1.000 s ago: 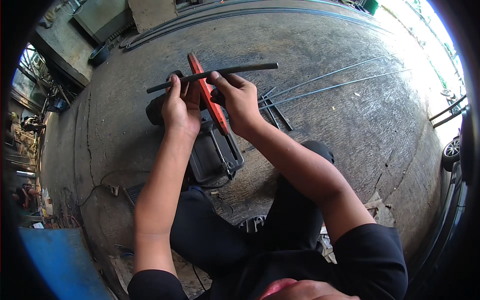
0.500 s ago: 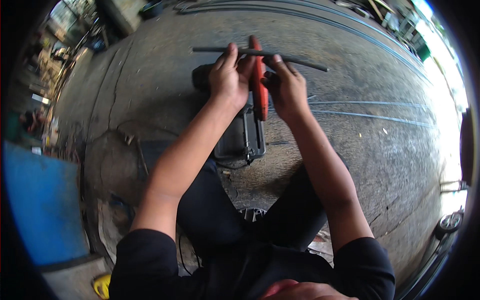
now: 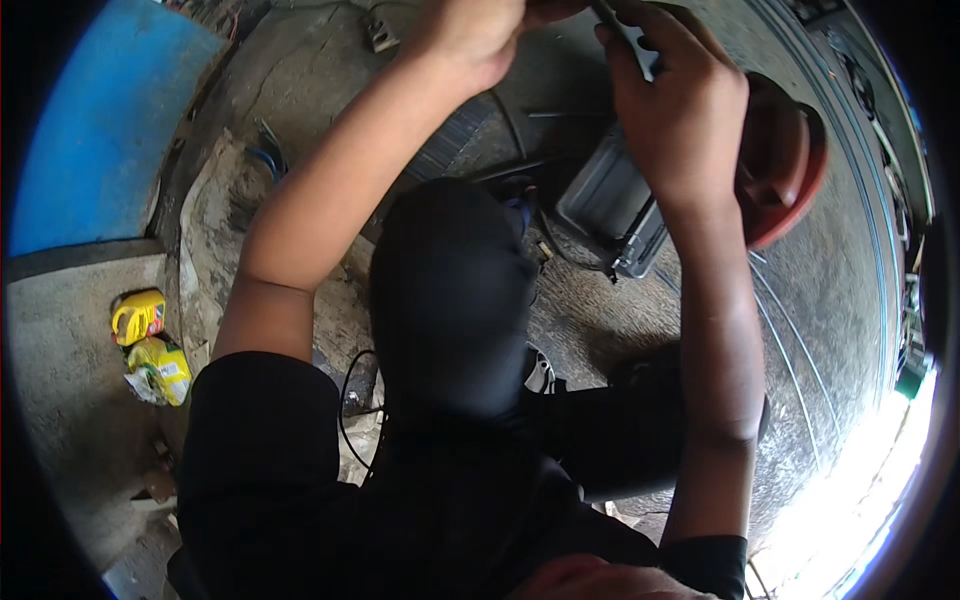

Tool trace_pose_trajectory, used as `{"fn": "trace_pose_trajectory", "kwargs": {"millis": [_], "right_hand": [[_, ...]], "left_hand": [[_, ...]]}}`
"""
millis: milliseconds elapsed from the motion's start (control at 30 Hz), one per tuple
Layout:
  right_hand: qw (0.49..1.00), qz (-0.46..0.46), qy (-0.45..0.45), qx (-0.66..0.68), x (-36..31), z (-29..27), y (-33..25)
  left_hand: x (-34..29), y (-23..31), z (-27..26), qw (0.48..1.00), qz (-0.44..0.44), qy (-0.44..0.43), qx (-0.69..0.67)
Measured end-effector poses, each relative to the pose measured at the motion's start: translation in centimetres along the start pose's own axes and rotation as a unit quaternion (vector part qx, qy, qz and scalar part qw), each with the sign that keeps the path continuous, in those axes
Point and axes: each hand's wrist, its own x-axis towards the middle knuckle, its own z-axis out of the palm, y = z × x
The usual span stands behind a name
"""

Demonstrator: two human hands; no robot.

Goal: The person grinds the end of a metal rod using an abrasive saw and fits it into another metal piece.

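A slim grey metal rod (image 3: 622, 32) runs slantwise at the top edge, its far part out of the picture. My right hand (image 3: 685, 110) is closed on it, thumb and fingers to either side. My left hand (image 3: 475, 40) is raised to the left of it, its fingers reaching the rod at the picture's edge, where they are partly cut off. Beneath and beyond my right hand stands a cut-off saw with a red guard (image 3: 800, 190) and a dark grey base (image 3: 605, 195). My right forearm hides part of the saw.
Long thin metal bars (image 3: 800, 360) lie on the concrete floor at the right. A blue panel (image 3: 110, 120) stands at the far left, with a yellow container (image 3: 140, 315) and a yellow packet (image 3: 160, 370) nearer. A black cable (image 3: 345, 410) loops beside my leg.
The view has swung left, so the saw now appears farther right. Both hands have come closer with the rod, which has turned from crosswise to slanting.
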Motion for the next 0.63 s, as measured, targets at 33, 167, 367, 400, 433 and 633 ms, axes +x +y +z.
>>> {"fn": "trace_pose_trajectory", "kwargs": {"millis": [33, 167, 367, 400, 433, 633], "right_hand": [[0.994, -0.096, 0.039, -0.045, -0.8, 3.2, 1.8], [0.993, 0.01, -0.111, 0.027, -4.0, 14.3, 5.8], [0.948, 0.024, -0.301, 0.099, -11.1, 27.8, 8.6], [0.936, 0.04, -0.341, 0.079, -12.7, 29.6, 8.8], [0.922, 0.056, -0.379, 0.052, -13.9, 31.3, 9.2], [0.867, 0.09, -0.485, 0.071, -19.0, 39.8, 9.1]], "left_hand": [[-0.4, -0.4, -2.4, 1.0, -0.004, 0.013, 0.028], [-1.5, -5.3, -12.2, 0.987, -0.002, 0.146, 0.065], [-8.2, -14.1, -24.7, 0.931, -0.112, 0.336, 0.084], [-9.5, -15.5, -26.0, 0.912, -0.143, 0.367, 0.111], [-10.2, -16.7, -26.8, 0.909, -0.144, 0.375, 0.107], [-13.8, -21.4, -33.2, 0.846, -0.189, 0.476, 0.145]]}}
